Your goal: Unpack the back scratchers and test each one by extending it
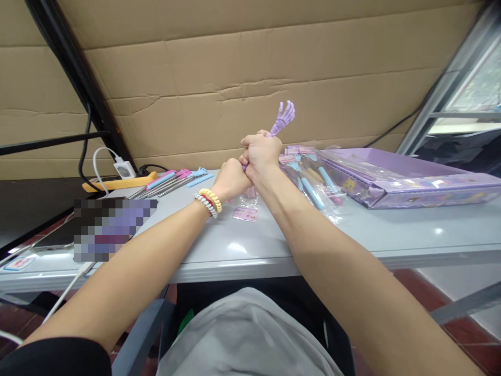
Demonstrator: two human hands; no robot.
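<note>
1. Purple hand-shaped scratcher (283, 120): above worktop (223, 245); clenched in our right grip (263, 152), lower part in our left grip (230, 178), seemingly for steadiness.
2. Bagged scratchers (312, 193): beside purple box (434, 191), perhaps for easy reach.

Purple skeleton-hand stick (283, 118), upright, tilted

The place looked like a makeshift packing workspace. A light grey, smooth-topped table (270, 245) bore small hand-shaped sticks in clear plastic sleeves (309, 188), a heap of loose metal rods with pink and blue pieces (172, 183), and an open purple printed cardboard box (415, 188). Brown creased cardboard sheeting (250, 68) formed the backing, between a black metal frame (74, 73) and a grey metal frame (434, 99), above reddish floor tiles (465, 334).
</note>
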